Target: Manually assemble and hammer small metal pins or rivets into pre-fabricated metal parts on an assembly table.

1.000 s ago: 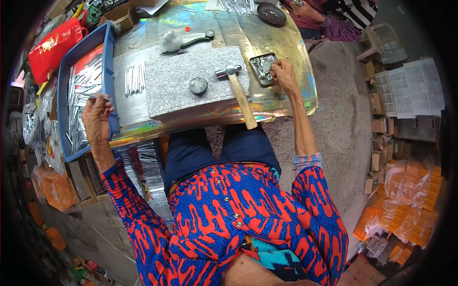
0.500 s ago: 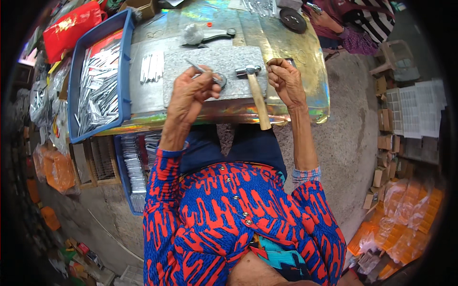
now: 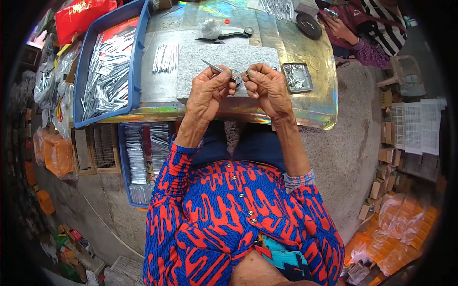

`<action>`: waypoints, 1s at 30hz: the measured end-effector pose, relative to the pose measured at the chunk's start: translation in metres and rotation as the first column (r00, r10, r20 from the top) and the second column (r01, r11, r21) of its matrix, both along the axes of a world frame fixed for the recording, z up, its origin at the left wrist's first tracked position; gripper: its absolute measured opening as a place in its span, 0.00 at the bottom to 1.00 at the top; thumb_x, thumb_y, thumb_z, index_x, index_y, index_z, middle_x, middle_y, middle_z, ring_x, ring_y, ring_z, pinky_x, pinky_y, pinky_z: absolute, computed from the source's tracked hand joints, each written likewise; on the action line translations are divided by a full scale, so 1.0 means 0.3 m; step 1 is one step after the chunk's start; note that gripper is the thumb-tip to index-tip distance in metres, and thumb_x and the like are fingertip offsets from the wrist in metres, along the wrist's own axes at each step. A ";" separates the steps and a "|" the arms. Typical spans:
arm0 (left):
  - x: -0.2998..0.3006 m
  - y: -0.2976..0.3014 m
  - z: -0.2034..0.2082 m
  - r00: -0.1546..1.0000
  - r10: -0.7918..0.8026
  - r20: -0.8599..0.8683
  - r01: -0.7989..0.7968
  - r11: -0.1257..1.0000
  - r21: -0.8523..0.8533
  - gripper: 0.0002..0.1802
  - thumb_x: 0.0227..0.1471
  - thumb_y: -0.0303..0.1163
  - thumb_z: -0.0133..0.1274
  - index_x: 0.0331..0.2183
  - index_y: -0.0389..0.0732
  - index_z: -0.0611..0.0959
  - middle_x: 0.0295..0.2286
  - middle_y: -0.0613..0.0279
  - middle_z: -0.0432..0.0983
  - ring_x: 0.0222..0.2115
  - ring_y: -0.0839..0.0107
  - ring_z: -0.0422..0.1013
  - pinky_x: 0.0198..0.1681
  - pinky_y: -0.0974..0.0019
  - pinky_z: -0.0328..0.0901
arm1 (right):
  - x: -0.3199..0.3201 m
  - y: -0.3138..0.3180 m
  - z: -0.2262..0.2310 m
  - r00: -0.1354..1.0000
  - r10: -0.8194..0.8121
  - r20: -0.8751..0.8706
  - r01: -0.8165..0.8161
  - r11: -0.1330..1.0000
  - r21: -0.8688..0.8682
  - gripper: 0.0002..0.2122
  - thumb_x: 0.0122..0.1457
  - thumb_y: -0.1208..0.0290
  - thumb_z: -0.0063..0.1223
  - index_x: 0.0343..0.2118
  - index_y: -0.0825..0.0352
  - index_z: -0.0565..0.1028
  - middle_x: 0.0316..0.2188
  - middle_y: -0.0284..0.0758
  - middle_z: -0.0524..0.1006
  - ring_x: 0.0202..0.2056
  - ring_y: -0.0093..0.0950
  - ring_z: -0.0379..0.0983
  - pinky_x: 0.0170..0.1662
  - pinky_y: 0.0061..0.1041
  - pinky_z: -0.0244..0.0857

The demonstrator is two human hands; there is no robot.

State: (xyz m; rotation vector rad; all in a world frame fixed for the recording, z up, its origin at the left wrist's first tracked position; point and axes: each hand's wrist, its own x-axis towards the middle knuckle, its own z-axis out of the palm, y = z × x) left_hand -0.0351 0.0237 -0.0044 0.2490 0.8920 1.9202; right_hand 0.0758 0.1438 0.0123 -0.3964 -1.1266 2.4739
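Note:
Above the grey stone slab (image 3: 229,53), my left hand (image 3: 207,90) is closed on a slim pointed metal piece (image 3: 211,65). A round, ring-like part (image 3: 236,75) shows at its near end, between my two hands. My right hand (image 3: 267,88) is pinched close beside that ring; what its fingertips hold is too small to make out. Just right of it lies a small dark tray (image 3: 307,76) of little shiny metal parts. The hammer is largely hidden behind my right hand and wrist. Left of the slab, several silver strips (image 3: 165,58) lie in a row.
A blue bin (image 3: 138,62) full of metal strips stands at the table's left. Black-handled pliers (image 3: 234,35), a clear plastic bundle (image 3: 209,29) and a dark round dish (image 3: 309,26) lie farther back. Another person's hand (image 3: 339,29) shows at far right. Below the table sits another blue bin (image 3: 125,164).
My right hand has moved left and down to meet my left hand, now covering the hammer. The small parts tray has come into sight. The whole view has shifted slightly.

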 end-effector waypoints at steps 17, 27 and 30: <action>0.030 0.006 -0.007 0.993 0.045 0.109 -0.049 0.998 0.041 0.06 0.48 0.26 0.51 0.31 0.36 0.74 0.25 0.60 0.73 0.22 0.74 0.71 0.24 0.75 0.68 | 0.007 -0.101 0.009 0.982 -0.187 0.015 0.177 0.951 0.254 0.07 0.57 0.72 0.46 0.31 0.71 0.67 0.20 0.29 0.68 0.17 0.12 0.60 0.18 0.11 0.54; 0.064 -0.072 0.036 0.808 -0.304 -0.505 0.207 0.949 -0.239 0.12 0.50 0.36 0.48 0.29 0.36 0.78 0.21 0.71 0.68 0.23 0.83 0.62 0.28 0.78 0.58 | -0.002 -0.036 0.021 0.973 -0.228 -0.048 0.229 0.898 0.375 0.06 0.58 0.72 0.44 0.30 0.70 0.67 0.19 0.28 0.67 0.16 0.11 0.56 0.17 0.11 0.51; 0.061 -0.082 0.040 0.767 -0.344 -0.542 0.230 0.935 -0.268 0.12 0.50 0.36 0.47 0.29 0.36 0.78 0.21 0.72 0.67 0.23 0.83 0.60 0.28 0.79 0.56 | -0.001 -0.036 0.027 0.980 -0.195 -0.041 0.195 0.898 0.393 0.06 0.58 0.72 0.44 0.30 0.71 0.68 0.19 0.28 0.67 0.17 0.12 0.58 0.18 0.11 0.52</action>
